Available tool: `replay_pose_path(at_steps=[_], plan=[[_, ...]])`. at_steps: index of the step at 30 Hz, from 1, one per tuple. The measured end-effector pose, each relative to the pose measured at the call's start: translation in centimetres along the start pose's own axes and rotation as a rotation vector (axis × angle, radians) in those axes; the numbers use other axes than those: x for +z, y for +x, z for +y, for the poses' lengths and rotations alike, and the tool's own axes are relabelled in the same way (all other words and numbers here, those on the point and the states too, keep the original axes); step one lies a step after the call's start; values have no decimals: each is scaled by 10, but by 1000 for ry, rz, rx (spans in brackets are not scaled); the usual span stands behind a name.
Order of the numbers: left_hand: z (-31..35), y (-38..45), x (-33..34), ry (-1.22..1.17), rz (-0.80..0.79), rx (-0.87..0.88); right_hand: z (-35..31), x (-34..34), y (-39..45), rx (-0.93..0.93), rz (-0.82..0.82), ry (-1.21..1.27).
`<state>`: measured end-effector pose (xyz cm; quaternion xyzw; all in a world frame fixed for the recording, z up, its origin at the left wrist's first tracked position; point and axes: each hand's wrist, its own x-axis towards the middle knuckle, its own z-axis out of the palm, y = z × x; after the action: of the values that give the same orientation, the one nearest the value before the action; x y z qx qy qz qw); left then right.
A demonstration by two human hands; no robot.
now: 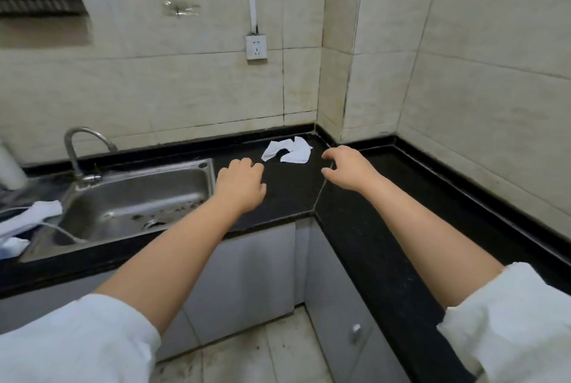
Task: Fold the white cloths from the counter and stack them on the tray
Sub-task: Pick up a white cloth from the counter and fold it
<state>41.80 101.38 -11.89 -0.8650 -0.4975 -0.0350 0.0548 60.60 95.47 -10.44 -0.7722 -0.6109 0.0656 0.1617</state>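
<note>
White cloths: one crumpled white cloth (287,151) lies in the back corner of the black stone worktop (355,228), and more white fabric (29,217) sits at the far left edge beside the steel sink (136,197), cut off by the frame, so its count is hard to make out. One curved tap (80,150) stands behind the basin. Two hands are out over the worktop. The left hand (241,184) hovers with knuckles up and fingers curled under, its grip holding nothing, just short of the crumpled white cloth. The right hand (346,167) is spread, grip loosely open with fingers arched, empty, just beside the cloth's right edge. No tray can be made out. One white wall socket (256,47) hangs above.
</note>
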Motion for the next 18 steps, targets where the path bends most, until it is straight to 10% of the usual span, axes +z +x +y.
replay_pose_path(at_steps=[18], plan=[[-130,367,188,-213,-278,39,42,176,374,290,-217,58]])
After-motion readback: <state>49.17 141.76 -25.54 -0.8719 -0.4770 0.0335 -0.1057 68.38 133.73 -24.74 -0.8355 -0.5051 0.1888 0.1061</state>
